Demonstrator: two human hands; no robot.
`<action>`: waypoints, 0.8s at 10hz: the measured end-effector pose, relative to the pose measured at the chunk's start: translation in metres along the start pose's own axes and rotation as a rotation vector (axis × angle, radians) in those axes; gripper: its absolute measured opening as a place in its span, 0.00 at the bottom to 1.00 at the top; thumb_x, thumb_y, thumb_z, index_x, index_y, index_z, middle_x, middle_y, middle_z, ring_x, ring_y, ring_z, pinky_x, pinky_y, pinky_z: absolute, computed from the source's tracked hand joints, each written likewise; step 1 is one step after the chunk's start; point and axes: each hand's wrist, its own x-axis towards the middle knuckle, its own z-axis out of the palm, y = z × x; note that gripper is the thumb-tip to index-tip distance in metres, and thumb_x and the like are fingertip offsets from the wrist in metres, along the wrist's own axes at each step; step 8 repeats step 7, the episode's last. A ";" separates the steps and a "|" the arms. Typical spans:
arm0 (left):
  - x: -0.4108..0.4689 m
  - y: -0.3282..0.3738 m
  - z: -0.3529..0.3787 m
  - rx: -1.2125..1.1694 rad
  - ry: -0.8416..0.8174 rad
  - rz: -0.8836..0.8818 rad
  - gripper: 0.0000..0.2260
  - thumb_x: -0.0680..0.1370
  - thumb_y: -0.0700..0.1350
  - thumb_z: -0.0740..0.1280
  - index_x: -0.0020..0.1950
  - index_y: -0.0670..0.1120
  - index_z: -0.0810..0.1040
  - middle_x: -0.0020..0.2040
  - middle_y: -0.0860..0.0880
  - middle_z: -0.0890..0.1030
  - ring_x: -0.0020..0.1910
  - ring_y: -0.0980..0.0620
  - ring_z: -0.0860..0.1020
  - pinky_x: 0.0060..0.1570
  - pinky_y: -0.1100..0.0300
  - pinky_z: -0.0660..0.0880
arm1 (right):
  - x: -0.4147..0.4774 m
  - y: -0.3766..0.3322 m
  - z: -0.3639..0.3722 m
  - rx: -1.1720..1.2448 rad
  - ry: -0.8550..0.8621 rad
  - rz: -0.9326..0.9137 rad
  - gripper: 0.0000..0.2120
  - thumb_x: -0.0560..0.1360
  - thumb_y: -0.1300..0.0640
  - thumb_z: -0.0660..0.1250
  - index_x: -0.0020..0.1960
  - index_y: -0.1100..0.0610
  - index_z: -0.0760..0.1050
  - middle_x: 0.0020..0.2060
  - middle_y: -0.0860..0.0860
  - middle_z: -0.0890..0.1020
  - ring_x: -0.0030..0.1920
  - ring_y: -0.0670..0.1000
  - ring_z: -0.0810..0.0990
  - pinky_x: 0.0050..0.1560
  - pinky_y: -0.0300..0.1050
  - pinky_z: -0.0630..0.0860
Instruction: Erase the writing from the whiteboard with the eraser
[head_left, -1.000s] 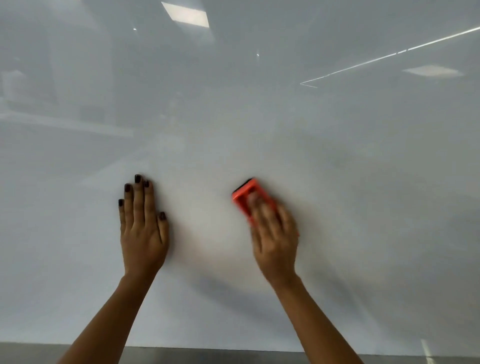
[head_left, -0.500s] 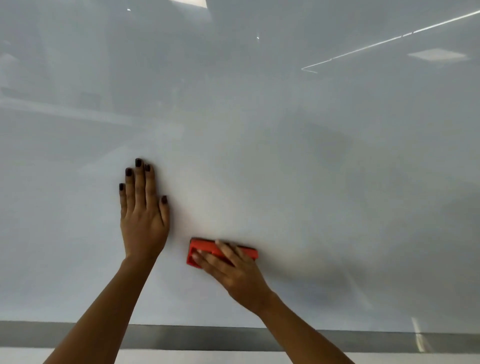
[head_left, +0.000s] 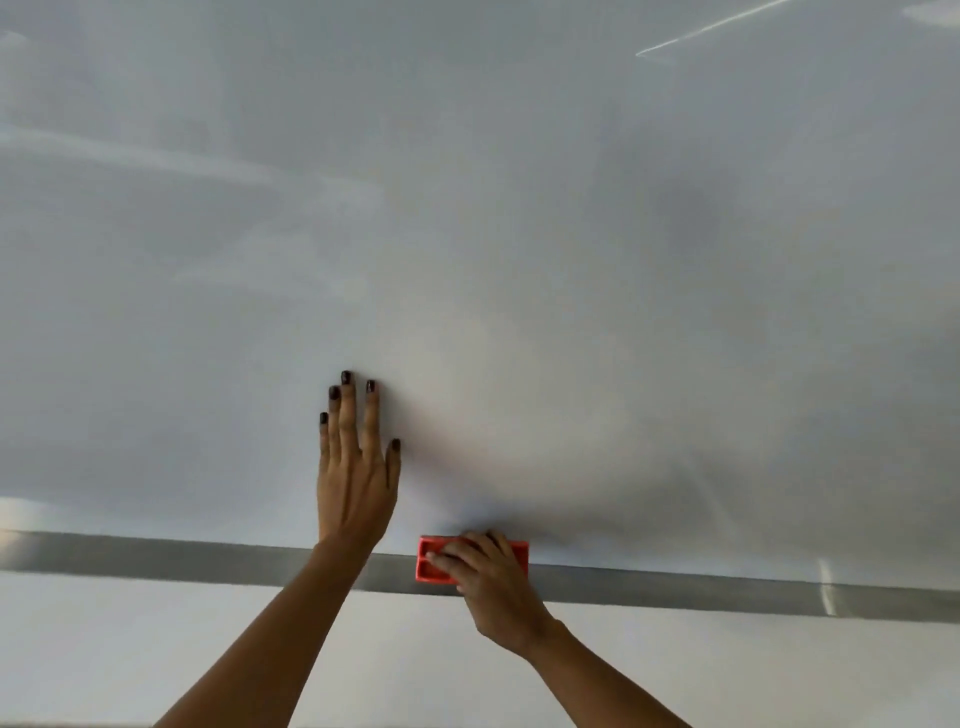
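Two bare hands work at the whiteboard (head_left: 519, 234): the left hand (head_left: 356, 478) lies flat and open against the glossy surface, fingers together and pointing up, holding nothing, while the right hand (head_left: 485, 569) has its grip closed over the orange eraser (head_left: 434, 564), fingers spread across the block's back. The eraser sits at the very bottom of the board, its lower part overlapping the grey metal frame strip (head_left: 156, 553) that runs under the white surface. It looks like a light, rigid plastic block, probably with a soft pad on the hidden face, so it should slide easily on the slick board and needs flat, even pressure from above rather than a pinch; holding it across the long back, as now, suits that. No writing can be made out on the part of the board in view, only reflections and shadow. Compared with half a second ago, the eraser has travelled down from just below the left hand to the board's lower edge, and the left hand has kept its place on the surface.
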 end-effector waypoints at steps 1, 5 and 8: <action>-0.014 0.002 0.004 0.039 -0.042 -0.003 0.33 0.81 0.40 0.65 0.81 0.41 0.50 0.81 0.39 0.49 0.80 0.39 0.51 0.76 0.40 0.57 | 0.000 -0.006 0.009 0.013 -0.014 0.072 0.33 0.62 0.61 0.80 0.65 0.46 0.76 0.60 0.42 0.80 0.61 0.49 0.78 0.61 0.51 0.77; -0.033 -0.003 0.004 0.092 -0.105 0.014 0.32 0.80 0.39 0.65 0.80 0.39 0.53 0.81 0.40 0.52 0.79 0.40 0.54 0.76 0.42 0.57 | 0.008 -0.015 0.045 0.117 0.004 0.286 0.29 0.65 0.69 0.79 0.64 0.55 0.78 0.59 0.52 0.82 0.63 0.56 0.79 0.65 0.55 0.76; -0.034 -0.005 0.001 0.109 -0.072 0.001 0.28 0.82 0.41 0.57 0.81 0.40 0.53 0.81 0.43 0.50 0.80 0.41 0.50 0.78 0.44 0.53 | 0.008 -0.014 0.056 0.155 0.103 0.338 0.29 0.70 0.56 0.78 0.69 0.58 0.73 0.65 0.54 0.79 0.66 0.56 0.77 0.67 0.54 0.75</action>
